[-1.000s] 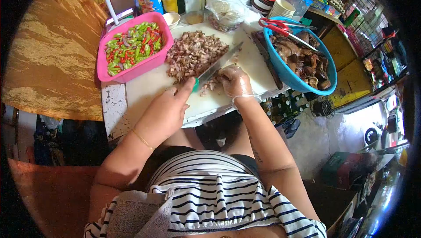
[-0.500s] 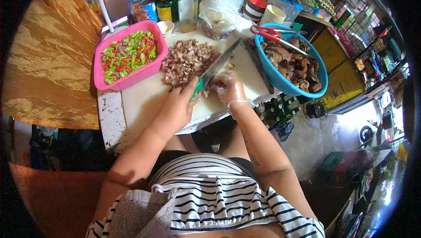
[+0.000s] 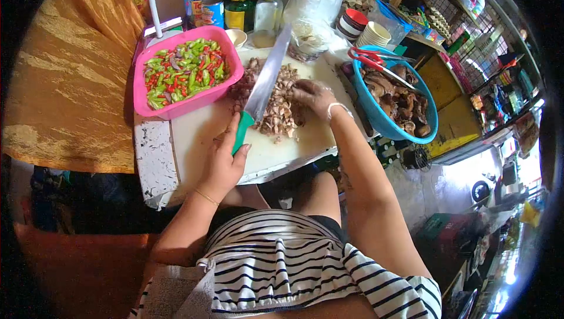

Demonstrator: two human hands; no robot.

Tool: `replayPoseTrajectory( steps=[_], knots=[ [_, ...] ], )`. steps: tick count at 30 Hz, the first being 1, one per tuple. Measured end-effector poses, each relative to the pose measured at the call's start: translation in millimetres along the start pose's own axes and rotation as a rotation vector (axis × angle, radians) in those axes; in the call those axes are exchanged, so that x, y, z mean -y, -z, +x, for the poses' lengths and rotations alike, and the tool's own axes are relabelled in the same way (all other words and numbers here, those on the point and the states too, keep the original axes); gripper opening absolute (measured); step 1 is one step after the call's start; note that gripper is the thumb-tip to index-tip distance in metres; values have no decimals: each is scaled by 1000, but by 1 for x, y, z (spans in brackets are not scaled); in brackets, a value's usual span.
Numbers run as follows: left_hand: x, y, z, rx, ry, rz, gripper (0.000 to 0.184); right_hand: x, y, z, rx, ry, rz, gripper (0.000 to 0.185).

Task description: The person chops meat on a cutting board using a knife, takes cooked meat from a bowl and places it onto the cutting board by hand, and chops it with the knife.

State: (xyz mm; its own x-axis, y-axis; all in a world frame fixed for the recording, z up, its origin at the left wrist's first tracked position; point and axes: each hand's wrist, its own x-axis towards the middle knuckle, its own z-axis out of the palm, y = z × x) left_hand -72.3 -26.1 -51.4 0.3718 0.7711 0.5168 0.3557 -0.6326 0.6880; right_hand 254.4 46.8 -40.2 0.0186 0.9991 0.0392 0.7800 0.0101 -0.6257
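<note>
While the chopped meat (image 3: 282, 118) lies heaped on a white cutting board (image 3: 314, 138) atop the worktop (image 3: 155, 157), the left hand (image 3: 223, 157) is on its near left side, its grip clamped round the green handle of a knife (image 3: 269, 78). The blade slants up and away over the chopped meat, its tip reaching past the far edge. At the right side of the chopped meat, the gloved right hand (image 3: 314, 97) touches the pieces; whether its grip is together or apart, I cannot tell.

Left of the chopped meat is a pink tub (image 3: 194, 105) of cut green and red peppers (image 3: 185, 72). To its right sits a blue basin (image 3: 375, 109) of larger meat pieces (image 3: 390, 98), with a red-handled utensil (image 3: 369, 57) lying across the top. Beyond the chopped meat stand a small pale bowl (image 3: 237, 38), a clear bottle (image 3: 268, 14) and a bulging plastic bag (image 3: 314, 4).
</note>
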Motion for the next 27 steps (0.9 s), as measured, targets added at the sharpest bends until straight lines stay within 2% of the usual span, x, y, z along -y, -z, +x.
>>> replayPoseTrajectory(
  steps=[1, 4, 5, 8, 9, 12, 13, 16, 17, 20, 23, 26, 27],
  knots=[
    [2, -1, -1, -3, -17, -11, 73, -5, -5, -8, 42, 31, 322, 76],
    [4, -1, -2, 9, -16, -12, 74, 3, 3, -35, 141, 165, 246, 94],
    [3, -2, -1, 14, -9, -7, 74, 11, 4, -42, 61, 298, 26, 104],
    [7, -4, 1, -18, -57, 0, 74, 39, -12, -66, -50, 187, -374, 101],
    [5, -3, 1, 6, -15, -9, 74, 37, -23, -68, -105, 143, -322, 87],
    [2, -1, 0, 52, 80, -49, 74, 31, -47, -60, -215, 101, -273, 83],
    [5, -3, -1, 49, 88, -72, 74, 27, -54, -53, -322, 172, -262, 68],
    [5, -5, 0, 10, 41, -50, 74, 31, -67, -34, -449, 58, -297, 58],
    [4, -5, 1, -7, 11, -28, 74, 33, -67, -33, -423, -38, -310, 53],
    [11, -8, -3, 21, 116, -70, 74, 38, -71, -15, -427, -254, -346, 56],
    [-2, -2, 0, 38, 114, -80, 73, 59, -49, -30, -301, -272, -245, 61],
    [1, -2, 0, 25, -35, 78, 72, 48, -43, -55, -431, -170, 4, 63],
    [-2, -1, 0, 45, -50, 100, 74, 49, -36, -66, -433, -154, 38, 59]
  ],
)
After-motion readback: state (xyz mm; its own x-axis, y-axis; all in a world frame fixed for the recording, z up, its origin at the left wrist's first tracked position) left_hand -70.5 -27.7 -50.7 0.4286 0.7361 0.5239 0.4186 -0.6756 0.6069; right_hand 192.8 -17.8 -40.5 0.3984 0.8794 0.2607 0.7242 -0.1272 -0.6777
